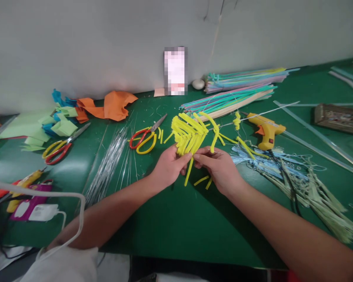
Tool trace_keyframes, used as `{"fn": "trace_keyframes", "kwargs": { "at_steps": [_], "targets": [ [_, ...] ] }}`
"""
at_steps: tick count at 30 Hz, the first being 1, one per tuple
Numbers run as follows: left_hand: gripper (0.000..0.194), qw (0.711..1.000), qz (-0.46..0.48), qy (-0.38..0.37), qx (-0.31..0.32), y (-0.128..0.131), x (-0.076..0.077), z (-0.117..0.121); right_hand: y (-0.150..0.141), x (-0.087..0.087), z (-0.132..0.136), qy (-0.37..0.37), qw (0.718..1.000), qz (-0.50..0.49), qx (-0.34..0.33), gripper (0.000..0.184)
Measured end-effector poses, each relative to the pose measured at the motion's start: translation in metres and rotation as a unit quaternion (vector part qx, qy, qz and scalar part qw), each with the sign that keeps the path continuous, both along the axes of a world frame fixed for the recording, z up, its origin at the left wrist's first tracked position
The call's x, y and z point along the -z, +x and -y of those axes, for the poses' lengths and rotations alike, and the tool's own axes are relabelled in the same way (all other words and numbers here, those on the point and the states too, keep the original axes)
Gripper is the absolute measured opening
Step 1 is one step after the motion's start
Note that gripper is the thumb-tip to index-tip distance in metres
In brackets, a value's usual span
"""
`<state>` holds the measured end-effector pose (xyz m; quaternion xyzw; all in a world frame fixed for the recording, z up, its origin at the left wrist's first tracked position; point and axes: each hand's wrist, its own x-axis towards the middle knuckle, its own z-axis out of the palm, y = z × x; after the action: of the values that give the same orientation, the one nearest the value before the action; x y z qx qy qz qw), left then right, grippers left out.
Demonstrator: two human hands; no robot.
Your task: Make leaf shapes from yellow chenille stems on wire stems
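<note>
Both hands meet over the green table around a yellow pipe-cleaner piece [191,135], built of slanted rows like a leaf or feather. My left hand [170,164] pinches its lower edge between thumb and fingers. Close beside it, my right hand [219,164] is closed at the bottom of the same piece, thumb tip near the left thumb; its other fingers are partly hidden. A yellow stem [188,172] hangs below the thumbs. Loose yellow bits [201,180] lie under the right hand. Red-and-yellow scissors [145,139] rest just left of the piece.
A yellow glue gun [266,131] lies to the right, near blue and green tassels [297,176]. Pipe-cleaner bundles [232,98] and a phone [175,70] are at the back. Wires [111,164], second scissors [61,149] and orange paper [116,105] are leftward. A white cable [81,211] crosses my left arm.
</note>
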<state>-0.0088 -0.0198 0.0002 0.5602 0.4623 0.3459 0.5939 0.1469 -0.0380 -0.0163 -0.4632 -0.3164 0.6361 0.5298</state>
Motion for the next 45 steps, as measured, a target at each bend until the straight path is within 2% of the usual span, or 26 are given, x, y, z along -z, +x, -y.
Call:
{"fn": "trace_keyframes", "kwargs": {
  "at_steps": [6, 12, 19, 26, 32, 38, 45],
  "targets": [
    [0.019, 1.000, 0.000, -0.006, -0.013, 0.0001, -0.0013, 0.0016, 0.0000, -0.0024, 0.0012, 0.005, 1.000, 0.007, 0.000, 0.022],
    [0.019, 0.999, -0.019, -0.016, 0.021, 0.0009, -0.0028, 0.0048, 0.0002, -0.0017, 0.0002, 0.014, 1.000, 0.008, -0.012, 0.021],
    [0.026, 0.999, -0.019, 0.012, 0.047, -0.0006, 0.0027, 0.0028, 0.0010, -0.0028, 0.0017, 0.022, 0.999, -0.019, -0.021, 0.022],
    [0.027, 0.999, 0.000, 0.013, 0.038, -0.0009, 0.0019, 0.0018, 0.0015, -0.0018, 0.0004, 0.001, 1.000, -0.019, -0.018, 0.017],
    [0.027, 0.999, -0.012, 0.024, 0.036, 0.0002, 0.0013, 0.0027, 0.0012, -0.0050, -0.0014, -0.022, 0.998, -0.051, -0.006, 0.022],
    [0.027, 0.997, -0.018, 0.020, 0.066, 0.0006, 0.0039, 0.0020, 0.0028, -0.0039, -0.0017, -0.025, 0.997, -0.076, -0.019, 0.021],
    [0.023, 0.998, -0.032, 0.028, 0.041, 0.0017, -0.0019, 0.0045, 0.0037, -0.0045, -0.0020, -0.034, 0.996, -0.082, -0.007, 0.026]
  ]
}}
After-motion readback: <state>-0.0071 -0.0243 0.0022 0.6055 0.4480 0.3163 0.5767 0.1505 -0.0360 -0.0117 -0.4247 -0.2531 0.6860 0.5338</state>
